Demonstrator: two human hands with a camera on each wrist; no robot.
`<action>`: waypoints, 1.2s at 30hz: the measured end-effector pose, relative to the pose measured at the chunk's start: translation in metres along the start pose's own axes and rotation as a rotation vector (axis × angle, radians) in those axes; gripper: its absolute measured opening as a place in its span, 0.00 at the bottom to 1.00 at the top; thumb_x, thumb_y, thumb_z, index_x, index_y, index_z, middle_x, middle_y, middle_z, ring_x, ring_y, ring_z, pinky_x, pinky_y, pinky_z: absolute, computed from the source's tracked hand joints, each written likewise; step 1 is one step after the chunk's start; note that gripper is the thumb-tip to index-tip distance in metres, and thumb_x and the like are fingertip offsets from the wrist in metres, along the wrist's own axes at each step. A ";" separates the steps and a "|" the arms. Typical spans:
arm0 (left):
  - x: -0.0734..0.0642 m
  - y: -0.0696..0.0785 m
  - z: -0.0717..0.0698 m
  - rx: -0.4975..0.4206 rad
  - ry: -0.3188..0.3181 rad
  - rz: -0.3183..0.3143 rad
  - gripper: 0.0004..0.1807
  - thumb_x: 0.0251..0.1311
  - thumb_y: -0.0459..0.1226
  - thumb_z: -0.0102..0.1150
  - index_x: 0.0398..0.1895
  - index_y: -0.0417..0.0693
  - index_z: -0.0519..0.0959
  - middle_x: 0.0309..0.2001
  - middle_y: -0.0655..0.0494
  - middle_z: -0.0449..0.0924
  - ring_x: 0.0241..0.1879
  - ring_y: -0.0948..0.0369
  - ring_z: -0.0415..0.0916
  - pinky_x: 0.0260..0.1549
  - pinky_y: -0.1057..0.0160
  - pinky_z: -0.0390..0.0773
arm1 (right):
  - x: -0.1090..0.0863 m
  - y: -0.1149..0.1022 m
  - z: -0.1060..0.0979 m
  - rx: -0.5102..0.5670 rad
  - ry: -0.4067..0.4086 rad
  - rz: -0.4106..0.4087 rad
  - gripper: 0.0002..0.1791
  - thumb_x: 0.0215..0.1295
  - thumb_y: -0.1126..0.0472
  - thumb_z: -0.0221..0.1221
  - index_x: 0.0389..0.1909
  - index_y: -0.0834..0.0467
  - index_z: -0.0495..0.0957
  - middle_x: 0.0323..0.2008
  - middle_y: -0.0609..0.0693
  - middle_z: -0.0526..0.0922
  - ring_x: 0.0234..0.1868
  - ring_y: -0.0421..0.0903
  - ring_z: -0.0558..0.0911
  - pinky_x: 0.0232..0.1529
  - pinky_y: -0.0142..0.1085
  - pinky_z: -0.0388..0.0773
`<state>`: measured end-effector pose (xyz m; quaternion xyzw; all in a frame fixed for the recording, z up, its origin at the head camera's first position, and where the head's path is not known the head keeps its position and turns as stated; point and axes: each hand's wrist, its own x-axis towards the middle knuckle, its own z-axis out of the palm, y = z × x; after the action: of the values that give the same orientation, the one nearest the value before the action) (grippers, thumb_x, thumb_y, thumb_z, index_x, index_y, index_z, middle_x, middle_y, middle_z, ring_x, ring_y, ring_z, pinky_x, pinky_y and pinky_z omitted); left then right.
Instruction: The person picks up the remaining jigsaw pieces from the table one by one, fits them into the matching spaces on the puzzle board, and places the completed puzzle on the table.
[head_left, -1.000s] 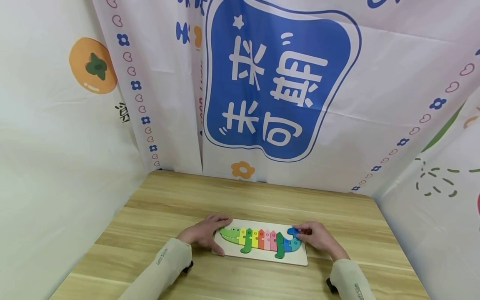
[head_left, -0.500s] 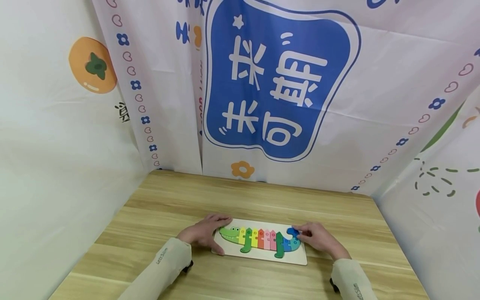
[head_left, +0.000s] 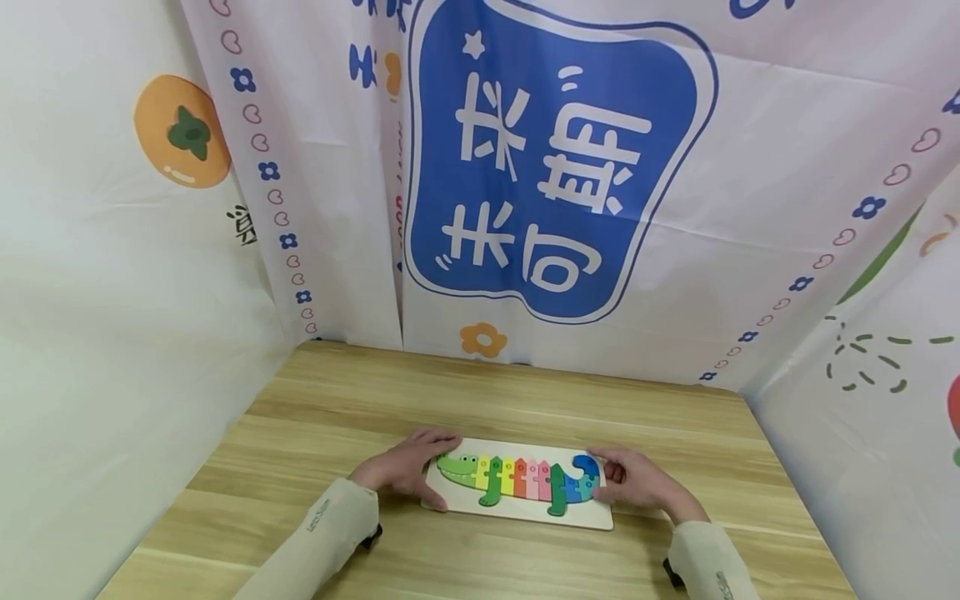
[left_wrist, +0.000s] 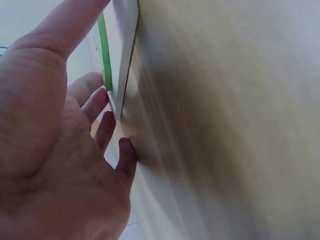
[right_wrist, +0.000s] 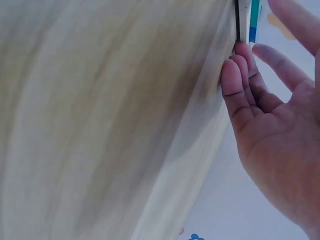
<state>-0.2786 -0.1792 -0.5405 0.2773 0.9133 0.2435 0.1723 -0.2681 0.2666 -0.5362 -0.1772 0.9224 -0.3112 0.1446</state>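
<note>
A wooden crocodile puzzle board (head_left: 517, 511) lies flat on the table, with colourful pieces lying in a row from green head to blue tail. My left hand (head_left: 405, 467) holds its left end, with fingers at the far corner and the thumb at the near edge. At the right end is my right hand (head_left: 641, 482), its thumb and index finger spread apart beside the blue tail piece (head_left: 585, 465). The right wrist view shows the other fingers (right_wrist: 231, 80) bent against the board's edge. Nothing shows pinched between thumb and index finger.
The wood-grain table (head_left: 360, 383) extends around the board. Printed white cloth (head_left: 337, 275) hangs behind and along both sides of the table. Light sleeves with dark wrist straps cover both forearms.
My right thumb and index finger have moved apart and off the blue tail piece, which now shows more fully. My left hand keeps its place on the board.
</note>
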 end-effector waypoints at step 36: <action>0.007 -0.021 -0.004 0.028 0.048 -0.046 0.64 0.48 0.62 0.78 0.84 0.52 0.54 0.83 0.51 0.53 0.80 0.42 0.50 0.74 0.35 0.57 | 0.008 -0.001 0.001 -0.117 0.040 0.069 0.62 0.42 0.46 0.83 0.80 0.53 0.62 0.77 0.59 0.67 0.75 0.66 0.64 0.71 0.68 0.63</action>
<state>-0.2948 -0.1917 -0.5494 0.2525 0.9267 0.2332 0.1522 -0.2749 0.2616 -0.5376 -0.1471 0.9473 -0.2552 0.1261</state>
